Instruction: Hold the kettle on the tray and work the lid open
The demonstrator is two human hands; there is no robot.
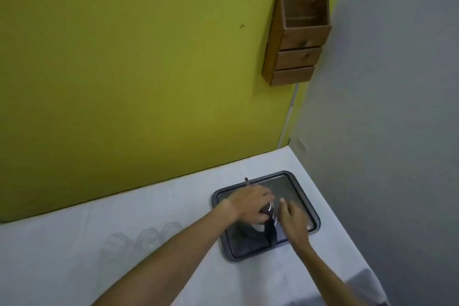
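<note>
Yellow wall backs our white tabletop (pixel 173 206), where a dark tray (pixel 301 182) sits near the corner. On it stands a kettle (pixel 260 227); our left hand (pixel 250 204) grips its top, while our right hand (pixel 294 221), fingers straight and relaxed, hovers just beside the black handle (pixel 270 233).

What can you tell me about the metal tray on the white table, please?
The tray is a dark grey, rectangular metal sheet with rounded corners and a raised rim. It lies flat on the white table near the grey wall. A kettle-like vessel with a dark handle stands on it, the left hand over its top and the right hand beside it.
</note>
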